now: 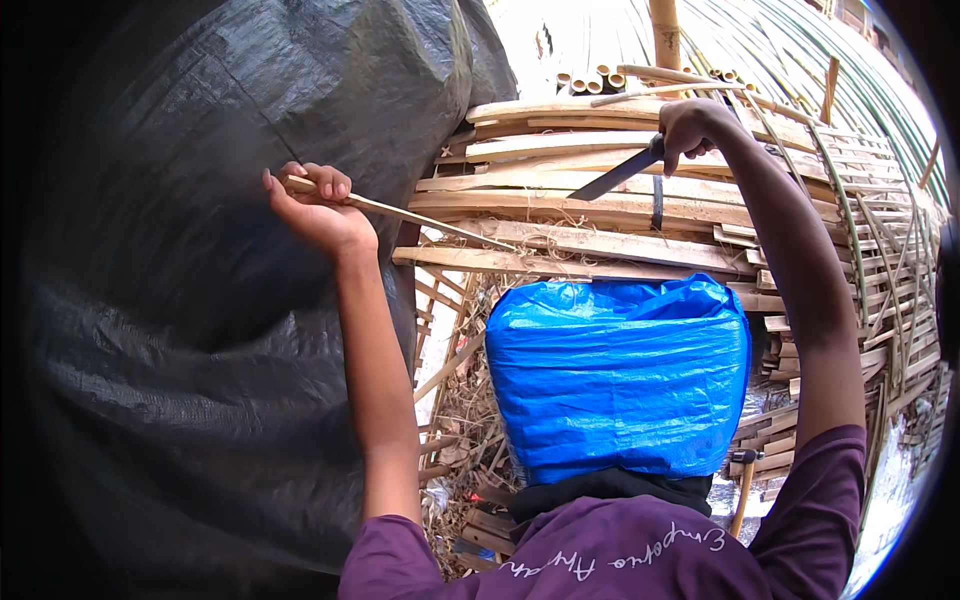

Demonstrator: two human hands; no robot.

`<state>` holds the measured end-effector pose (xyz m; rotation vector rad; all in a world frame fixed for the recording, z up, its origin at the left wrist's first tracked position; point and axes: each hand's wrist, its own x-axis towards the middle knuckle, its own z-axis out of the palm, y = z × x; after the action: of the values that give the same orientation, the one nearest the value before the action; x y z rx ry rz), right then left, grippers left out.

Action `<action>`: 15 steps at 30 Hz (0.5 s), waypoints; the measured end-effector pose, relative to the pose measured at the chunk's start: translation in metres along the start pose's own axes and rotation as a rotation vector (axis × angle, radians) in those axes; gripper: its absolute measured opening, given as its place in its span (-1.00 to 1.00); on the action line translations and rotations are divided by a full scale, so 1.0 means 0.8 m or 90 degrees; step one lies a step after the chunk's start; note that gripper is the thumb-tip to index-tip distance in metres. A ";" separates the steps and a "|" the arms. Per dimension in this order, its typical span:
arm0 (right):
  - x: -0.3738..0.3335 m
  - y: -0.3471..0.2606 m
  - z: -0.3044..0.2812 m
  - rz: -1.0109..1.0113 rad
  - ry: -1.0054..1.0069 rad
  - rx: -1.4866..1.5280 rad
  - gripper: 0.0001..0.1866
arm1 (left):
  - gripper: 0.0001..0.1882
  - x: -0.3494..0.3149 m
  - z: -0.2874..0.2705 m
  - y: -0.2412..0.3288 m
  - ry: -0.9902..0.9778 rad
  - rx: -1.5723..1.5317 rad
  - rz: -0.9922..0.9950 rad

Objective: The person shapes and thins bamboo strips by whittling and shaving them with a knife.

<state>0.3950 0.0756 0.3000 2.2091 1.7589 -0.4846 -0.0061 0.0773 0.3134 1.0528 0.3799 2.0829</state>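
Observation:
Raised at the left, my left hand (325, 212) has its fingers curled round one end of a thin bamboo stick (430, 221). The stick slants down to the right, its far end over the stacked bamboo slats (600, 210). At the upper right, my right hand (693, 130) is closed round the handle of a knife (617, 176). Its dark blade points down and left above the slats, apart from the stick. Most of the knife's handle is hidden in my fist. Curly shavings (570, 262) lie on the slats near the stick's far end.
A dark tarpaulin (150, 250) hangs along the left side. Blue plastic sheeting (620, 380) covers my lap. A hammer (745, 485) stands by my right side. Cut bamboo tubes (597, 82) and a bamboo post (665, 35) are beyond the slats; a lattice (885, 260) stands at right.

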 end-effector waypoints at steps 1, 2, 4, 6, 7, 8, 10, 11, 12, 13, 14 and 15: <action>-0.001 0.011 0.011 -0.019 0.051 0.062 -0.64 | -0.61 0.004 -0.007 -0.003 -0.029 0.004 -0.001; -0.003 0.026 0.024 -0.031 0.101 0.125 -0.65 | -0.61 0.005 -0.004 -0.010 -0.027 -0.025 -0.013; -0.007 0.021 0.058 -0.064 0.256 0.061 -0.60 | -0.61 0.010 -0.011 -0.014 -0.024 -0.019 -0.019; -0.007 0.015 0.095 -0.075 0.256 0.198 -0.58 | -0.67 0.012 -0.010 -0.019 0.001 0.012 -0.014; -0.007 0.011 0.114 -0.074 0.271 0.236 -0.57 | -0.68 0.016 -0.010 -0.019 -0.002 0.027 -0.010; -0.010 0.011 0.133 -0.067 0.287 0.272 -0.57 | -0.69 0.017 -0.008 -0.020 -0.006 0.038 -0.009; -0.008 0.017 0.173 -0.103 0.238 0.418 -0.55 | -0.68 0.021 0.003 -0.028 -0.038 0.024 -0.019; 0.003 0.030 0.201 -0.114 0.230 0.494 -0.53 | -0.68 0.020 0.012 -0.033 -0.071 0.010 -0.033; -0.013 0.016 0.209 -0.096 0.151 0.617 -0.56 | -0.68 0.022 0.012 -0.033 -0.071 0.016 -0.031; -0.011 0.006 0.227 -0.111 0.152 0.649 -0.59 | -0.67 0.024 0.012 -0.034 -0.083 0.021 -0.039; -0.011 0.002 0.244 -0.117 0.157 0.679 -0.63 | -0.66 0.024 0.017 -0.038 -0.096 0.018 -0.051; -0.016 -0.005 0.256 -0.128 0.149 0.710 -0.67 | -0.63 0.024 0.021 -0.043 -0.106 0.026 -0.054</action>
<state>0.3707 -0.0198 0.1195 2.8258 2.1343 -1.6350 0.0168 0.1136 0.3152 1.2030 0.3779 1.9050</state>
